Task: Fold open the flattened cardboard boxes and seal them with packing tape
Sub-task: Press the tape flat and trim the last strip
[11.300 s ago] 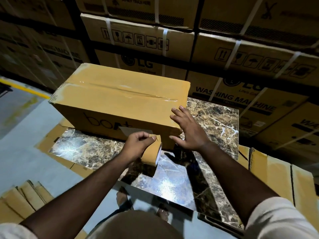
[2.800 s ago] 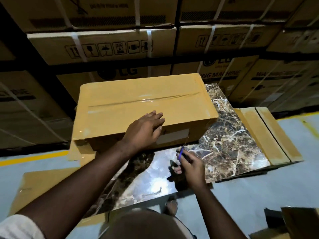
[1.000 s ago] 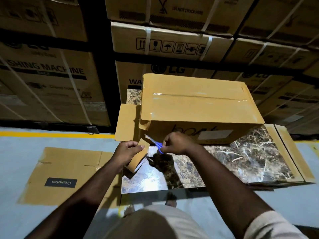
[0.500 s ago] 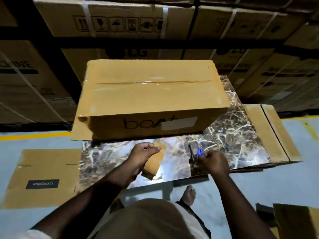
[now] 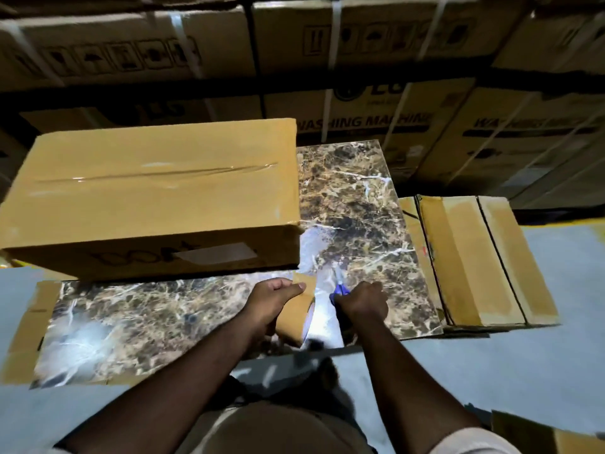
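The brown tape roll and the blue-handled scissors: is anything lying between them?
No. In the head view, only a bare, glossy strip of the marble-patterned tabletop separates the brown tape roll from the blue-handled scissors.

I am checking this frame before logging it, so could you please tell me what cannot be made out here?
- Head view: blue-handled scissors, mostly hidden inside right hand.
- Brown packing tape roll, partly covered by left hand.
- Printed name on sealed brown cardboard box: blurred.

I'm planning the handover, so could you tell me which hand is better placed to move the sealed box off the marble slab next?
Probably the left hand: it is nearer the sealed box, though it grips the tape roll. The right hand holds blue-handled scissors, farther from it.
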Demonstrator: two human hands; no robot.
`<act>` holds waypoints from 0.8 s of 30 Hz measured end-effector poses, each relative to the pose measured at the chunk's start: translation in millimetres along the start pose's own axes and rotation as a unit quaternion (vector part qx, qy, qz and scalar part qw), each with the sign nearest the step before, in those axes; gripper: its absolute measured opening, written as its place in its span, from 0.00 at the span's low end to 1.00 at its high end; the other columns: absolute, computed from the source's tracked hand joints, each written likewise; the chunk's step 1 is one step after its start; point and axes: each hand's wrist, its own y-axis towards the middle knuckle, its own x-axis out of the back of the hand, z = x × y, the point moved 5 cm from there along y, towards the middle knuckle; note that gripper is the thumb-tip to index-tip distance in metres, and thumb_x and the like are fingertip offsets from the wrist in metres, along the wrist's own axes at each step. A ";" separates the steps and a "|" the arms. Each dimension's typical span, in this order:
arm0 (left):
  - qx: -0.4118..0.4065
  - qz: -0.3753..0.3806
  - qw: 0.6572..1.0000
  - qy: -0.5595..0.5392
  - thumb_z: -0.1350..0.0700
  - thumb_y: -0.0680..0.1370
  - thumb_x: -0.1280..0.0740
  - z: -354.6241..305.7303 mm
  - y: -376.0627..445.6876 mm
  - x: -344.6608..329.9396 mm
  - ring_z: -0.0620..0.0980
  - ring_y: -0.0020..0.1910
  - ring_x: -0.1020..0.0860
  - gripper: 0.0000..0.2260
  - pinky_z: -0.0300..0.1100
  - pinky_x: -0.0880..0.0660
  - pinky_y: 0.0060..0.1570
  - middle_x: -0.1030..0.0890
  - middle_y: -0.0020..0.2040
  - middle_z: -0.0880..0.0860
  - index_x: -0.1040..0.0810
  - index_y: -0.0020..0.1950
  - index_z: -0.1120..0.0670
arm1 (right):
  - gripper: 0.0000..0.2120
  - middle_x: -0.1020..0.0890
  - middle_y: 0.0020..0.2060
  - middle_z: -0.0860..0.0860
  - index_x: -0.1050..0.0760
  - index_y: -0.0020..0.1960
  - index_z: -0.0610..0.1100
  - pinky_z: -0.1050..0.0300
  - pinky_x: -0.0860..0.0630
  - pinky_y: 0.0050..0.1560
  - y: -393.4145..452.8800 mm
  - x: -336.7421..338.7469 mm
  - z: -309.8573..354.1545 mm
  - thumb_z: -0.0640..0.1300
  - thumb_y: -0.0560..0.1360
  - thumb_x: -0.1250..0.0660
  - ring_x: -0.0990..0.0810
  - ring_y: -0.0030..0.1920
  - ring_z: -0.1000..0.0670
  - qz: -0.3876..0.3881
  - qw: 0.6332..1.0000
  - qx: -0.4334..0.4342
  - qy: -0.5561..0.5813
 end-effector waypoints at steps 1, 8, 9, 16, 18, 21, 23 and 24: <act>0.012 -0.007 1.000 -0.013 0.55 0.76 0.22 -0.3 1.2 -4.7 0.50 0.34 0.23 0.08 0.40 0.30 0.34 0.18 0.39 0.55 0.17 0.44 0.58 | 0.34 0.24 0.63 0.42 0.24 0.64 0.42 0.51 0.23 0.57 3.4 1.6 1.7 0.65 0.70 0.24 0.22 0.65 0.38 0.006 1.000 0.007 0.012; 0.009 -0.030 0.998 -0.054 0.56 0.77 0.24 -13.6 13.5 -40.8 0.52 0.37 0.23 0.07 0.41 0.29 0.35 0.18 0.43 0.60 0.18 0.46 0.58 | 0.04 0.20 0.27 0.44 0.21 0.34 0.38 0.39 0.17 0.32 50.2 -32.0 0.7 0.39 0.64 0.30 0.14 0.33 0.40 0.076 0.961 0.045 0.260; 0.009 -0.032 0.997 -0.063 0.56 0.77 0.24 -15.1 15.9 -44.8 0.51 0.35 0.23 0.07 0.39 0.29 0.34 0.19 0.43 0.60 0.18 0.45 0.58 | 0.03 0.21 0.26 0.45 0.19 0.34 0.38 0.39 0.17 0.30 50.1 -34.7 -0.1 0.37 0.64 0.31 0.15 0.29 0.43 0.101 0.952 0.048 0.284; 0.047 -0.029 0.986 -0.159 0.58 0.80 0.28 -28.8 38.5 -91.5 0.52 0.33 0.16 0.05 0.43 0.19 0.30 0.15 0.42 0.58 0.20 0.51 0.58 | 0.20 0.20 0.36 0.39 0.21 0.42 0.42 0.48 0.23 0.40 -2.7 51.4 -10.3 0.58 0.80 0.32 0.22 0.36 0.42 0.095 0.834 0.149 0.523; 0.056 -0.014 0.982 -0.182 0.59 0.81 0.29 -37.7 49.7 -114.3 0.53 0.35 0.16 0.07 0.44 0.18 0.31 0.15 0.44 0.59 0.21 0.56 0.60 | 0.22 0.18 0.37 0.40 0.20 0.44 0.41 0.48 0.21 0.45 -13.2 62.6 -21.0 0.61 0.80 0.33 0.17 0.38 0.42 0.130 0.831 0.206 0.500; 0.016 -0.052 0.989 -0.137 0.61 0.78 0.26 -49.0 73.1 -143.9 0.51 0.29 0.20 0.05 0.39 0.24 0.28 0.17 0.36 0.57 0.20 0.46 0.59 | 0.14 0.14 0.39 0.47 0.21 0.48 0.44 0.43 0.24 0.61 -7.5 69.9 -36.1 0.56 0.78 0.29 0.13 0.41 0.45 0.109 0.858 0.229 0.447; -0.019 -0.068 0.992 -0.104 0.62 0.76 0.23 -53.3 86.8 -158.0 0.53 0.31 0.21 0.07 0.42 0.25 0.34 0.18 0.35 0.59 0.19 0.41 0.60 | 0.11 0.15 0.39 0.45 0.22 0.48 0.44 0.45 0.21 0.48 5.5 76.6 -42.5 0.53 0.78 0.29 0.15 0.39 0.47 0.076 0.856 0.197 0.471; -0.029 -0.067 0.992 -0.108 0.62 0.75 0.23 -54.9 93.6 -164.1 0.53 0.33 0.22 0.07 0.44 0.25 0.38 0.18 0.36 0.60 0.19 0.40 0.60 | 0.12 0.16 0.38 0.43 0.22 0.47 0.44 0.45 0.21 0.43 12.5 80.6 -45.3 0.54 0.78 0.29 0.17 0.37 0.46 0.059 0.852 0.178 0.488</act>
